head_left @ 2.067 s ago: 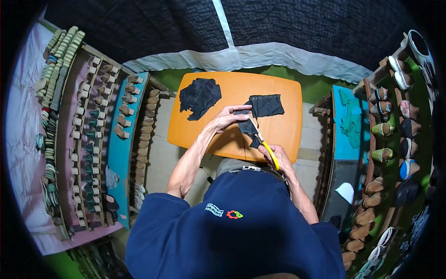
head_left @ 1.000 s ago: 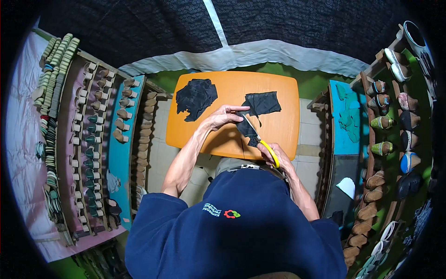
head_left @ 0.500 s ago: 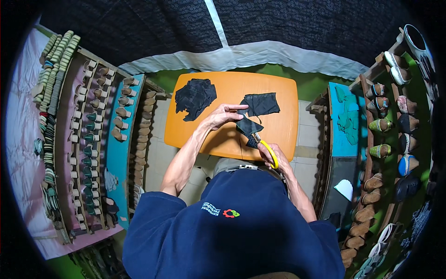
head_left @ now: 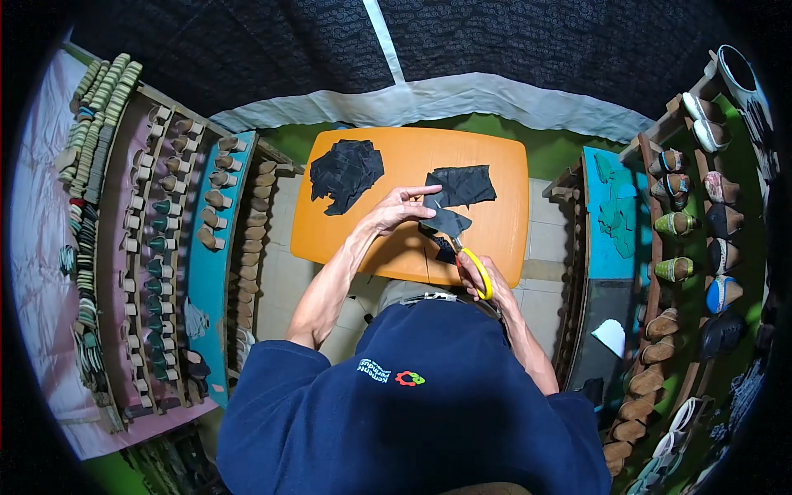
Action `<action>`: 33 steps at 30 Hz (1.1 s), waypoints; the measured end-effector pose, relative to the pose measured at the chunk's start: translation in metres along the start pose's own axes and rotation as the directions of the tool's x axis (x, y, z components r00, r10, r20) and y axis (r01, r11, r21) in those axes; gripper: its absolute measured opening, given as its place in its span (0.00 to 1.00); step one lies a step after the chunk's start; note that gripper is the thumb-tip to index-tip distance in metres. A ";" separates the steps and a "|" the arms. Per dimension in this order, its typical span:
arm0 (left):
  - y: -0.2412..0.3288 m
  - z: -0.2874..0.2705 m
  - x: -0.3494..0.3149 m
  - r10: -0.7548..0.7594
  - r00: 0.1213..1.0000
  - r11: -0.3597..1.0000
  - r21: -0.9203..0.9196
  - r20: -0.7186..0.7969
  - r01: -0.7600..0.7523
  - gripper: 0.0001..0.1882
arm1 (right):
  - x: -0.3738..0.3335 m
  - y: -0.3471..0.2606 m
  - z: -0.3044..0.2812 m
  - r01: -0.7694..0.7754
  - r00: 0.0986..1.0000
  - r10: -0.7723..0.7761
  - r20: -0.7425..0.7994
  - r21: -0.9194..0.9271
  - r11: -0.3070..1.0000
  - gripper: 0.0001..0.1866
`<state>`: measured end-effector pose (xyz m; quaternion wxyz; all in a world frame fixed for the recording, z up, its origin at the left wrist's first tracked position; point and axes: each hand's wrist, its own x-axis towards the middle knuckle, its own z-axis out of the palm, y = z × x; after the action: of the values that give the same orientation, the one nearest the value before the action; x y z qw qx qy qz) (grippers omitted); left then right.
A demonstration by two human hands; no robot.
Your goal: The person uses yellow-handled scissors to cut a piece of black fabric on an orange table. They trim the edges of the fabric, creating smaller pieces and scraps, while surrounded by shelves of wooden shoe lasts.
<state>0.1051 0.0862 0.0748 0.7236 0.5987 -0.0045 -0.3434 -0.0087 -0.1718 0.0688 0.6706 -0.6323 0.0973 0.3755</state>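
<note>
My left hand [head_left: 400, 210] reaches over the middle of the orange table [head_left: 396, 153], its thumb and fingers closed on the edge of a small black fabric piece [head_left: 450, 223]. In my right hand [head_left: 488, 280], at the table's near edge, is a pair of scissors [head_left: 481, 276] with yellow handles. The blades point up at the near side of that piece; whether they touch it is hard to tell. Just beyond my left fingertips lies a larger black fabric piece [head_left: 470, 185]. A dark patterned scrap [head_left: 445, 250] shows beside the scissors, partly hidden.
A heap of black fabric pieces [head_left: 348, 173] lies on the table's far left. Racks of shoe lasts [head_left: 216, 198] stand to the left. On the right are a blue shelf with green scraps [head_left: 615, 216] and racks of shoes [head_left: 675, 223]. A dark curtain [head_left: 511, 58] hangs behind.
The small black piece has turned in my left fingers and now lies flatter, reaching slightly further right. My right hand and the scissors have shifted very little.
</note>
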 end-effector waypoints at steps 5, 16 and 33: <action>-0.009 0.001 -0.001 0.033 0.998 0.999 -0.021 -0.055 -0.035 0.35 | -0.004 -0.001 0.001 0.033 0.999 -0.033 -0.005 0.012 0.999 0.31; -0.014 -0.010 0.004 0.018 1.000 0.998 0.061 -0.011 -0.017 0.33 | 0.002 0.003 -0.003 -0.052 0.998 0.051 0.041 0.018 0.998 0.30; -0.020 0.000 0.005 0.103 0.991 0.994 -0.032 -0.081 -0.106 0.34 | 0.000 0.010 0.000 -0.030 1.000 0.029 -0.003 -0.023 0.999 0.30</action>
<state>0.0991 0.0830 0.0558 0.7509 0.5976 -0.0008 -0.2810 -0.0149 -0.1726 0.0606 0.6576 -0.6388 0.1032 0.3857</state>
